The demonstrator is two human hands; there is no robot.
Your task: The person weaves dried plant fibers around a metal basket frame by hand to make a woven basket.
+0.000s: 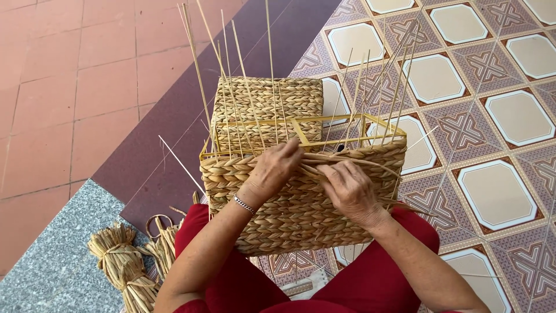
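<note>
A half-woven rectangular basket (289, 214) of braided straw rests on my lap, on red trousers. Its yellow metal frame (347, 119) shows at the top, with several thin upright stakes (229, 75) sticking out. My left hand (272, 171), a silver bracelet on its wrist, pinches loose straw strands (339, 159) at the basket's top edge. My right hand (350, 191) lies on the woven wall just beside it, fingers closed on the same strands.
Tied bundles of dry straw (124, 266) lie on the grey stone step at lower left. Patterned floor tiles (498, 116) spread to the right, plain red tiles (69, 87) to the left, a dark purple strip between them.
</note>
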